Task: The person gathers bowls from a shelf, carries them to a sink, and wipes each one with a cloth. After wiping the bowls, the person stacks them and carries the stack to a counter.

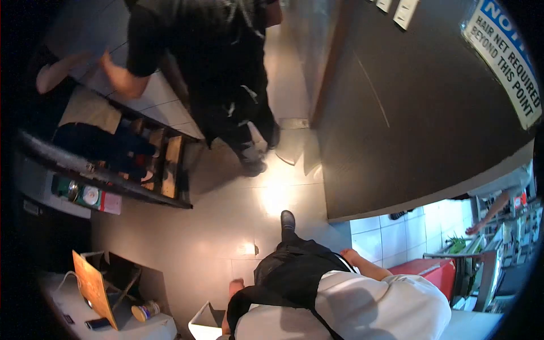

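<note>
My left hand hangs beside my body, close to the dark apron over my white top. Blur hides how its fingers are set, and I see no object in it. On the other side, my right hand hangs by my hip near the apron's edge. It looks loosely curled, with its fingertips turned away from view. One dark shoe of mine is forward on the tiled floor. Ahead of me walks a person in black, back turned, sleeves short.
A dark wall with a hair-net notice bounds the right. Another person is by the stairs at left. A table holds an orange board and a jar. A white bin stands near my left side; a red box is at right.
</note>
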{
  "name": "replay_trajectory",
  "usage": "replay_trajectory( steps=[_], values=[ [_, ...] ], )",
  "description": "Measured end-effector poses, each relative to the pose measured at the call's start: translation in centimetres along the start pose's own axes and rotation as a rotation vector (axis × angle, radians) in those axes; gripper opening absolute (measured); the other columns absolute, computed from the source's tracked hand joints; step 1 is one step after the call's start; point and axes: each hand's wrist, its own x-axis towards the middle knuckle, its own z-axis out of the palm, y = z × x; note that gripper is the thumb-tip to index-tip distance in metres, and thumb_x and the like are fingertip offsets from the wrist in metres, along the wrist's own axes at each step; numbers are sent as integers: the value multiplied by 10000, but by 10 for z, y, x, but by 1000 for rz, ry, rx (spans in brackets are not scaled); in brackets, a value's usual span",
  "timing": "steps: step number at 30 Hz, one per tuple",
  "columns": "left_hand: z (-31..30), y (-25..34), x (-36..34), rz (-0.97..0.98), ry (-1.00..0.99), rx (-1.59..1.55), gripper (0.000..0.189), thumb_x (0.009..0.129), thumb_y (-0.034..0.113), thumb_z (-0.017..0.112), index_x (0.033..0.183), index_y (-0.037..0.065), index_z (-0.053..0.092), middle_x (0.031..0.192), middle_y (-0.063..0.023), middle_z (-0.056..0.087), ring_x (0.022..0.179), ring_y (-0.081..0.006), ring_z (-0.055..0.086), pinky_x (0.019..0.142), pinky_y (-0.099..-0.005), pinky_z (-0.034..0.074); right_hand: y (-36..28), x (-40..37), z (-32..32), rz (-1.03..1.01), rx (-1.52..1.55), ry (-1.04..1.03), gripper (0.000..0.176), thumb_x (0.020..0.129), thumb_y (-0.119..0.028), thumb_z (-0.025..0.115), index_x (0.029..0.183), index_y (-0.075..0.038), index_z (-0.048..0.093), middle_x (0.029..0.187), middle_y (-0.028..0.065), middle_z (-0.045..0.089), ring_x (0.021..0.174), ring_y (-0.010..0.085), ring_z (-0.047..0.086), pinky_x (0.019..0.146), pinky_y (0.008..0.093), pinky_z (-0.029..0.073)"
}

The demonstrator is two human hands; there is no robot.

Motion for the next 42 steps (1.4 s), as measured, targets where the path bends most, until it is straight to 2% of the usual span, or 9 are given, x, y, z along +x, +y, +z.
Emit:
replay_trajectory(
  steps=[4,8,13,16,21,25,30,34,42],
  values=[
    [-29,73,17,-23,177,-383,338,968,261,537,1027,-45,668,838,-135,694,779,-209,651,721,-344,510,-23,18,-11,50,127,-40,400,984,-288,367,1043,-34,670,1170,194,656,1088,382,612,947,468,482],
    [-36,103,11,37,244,-511,362,940,275,601,1081,-53,664,877,-129,705,805,-207,656,762,-335,514,-32,56,-11,88,415,196,286,948,-314,559,964,-72,711,892,137,711,851,241,664,771,390,509],
    [-11,65,-2,-30,233,-159,362,924,329,600,1033,0,701,928,-153,716,878,-255,675,794,-370,518,-79,59,-45,120,562,137,284,937,-277,611,1039,-29,706,933,100,726,867,196,663,783,365,519],
    [13,0,-2,386,1,673,357,902,329,634,1046,11,708,983,-172,717,962,-288,679,846,-379,516,-73,74,-43,65,484,125,273,940,-260,601,1047,-29,702,930,98,725,860,191,661,780,356,517],
    [14,-15,-60,-128,10,125,348,900,320,641,1036,8,710,967,-166,718,937,-276,677,830,-377,516,12,142,23,-33,427,149,261,925,-261,594,986,-35,708,895,111,716,840,187,654,753,356,509],
    [5,-26,-83,-231,33,43,340,898,313,646,1029,6,711,955,-160,718,917,-266,676,817,-375,516,-26,102,-14,43,50,78,341,935,-346,523,1010,-81,724,1014,173,709,928,315,677,853,432,504],
    [-11,-31,-100,-261,38,51,331,896,304,653,1019,3,713,939,-154,719,893,-254,674,801,-374,516,-36,122,-15,-14,240,-24,359,901,-363,536,942,-59,723,926,193,705,844,355,671,787,450,507],
    [-33,-1,-61,-226,42,76,323,894,297,658,1011,1,714,926,-148,720,873,-244,673,789,-372,516,-65,133,-34,-132,135,81,360,899,-364,523,962,-64,713,983,194,700,940,383,657,818,446,508],
    [-82,131,95,-2,169,164,309,890,283,669,995,-4,717,901,-137,721,833,-225,670,763,-369,517,-108,149,-118,-17,935,101,194,861,-229,647,852,-54,729,776,61,692,713,170,618,692,370,509]
  ],
)
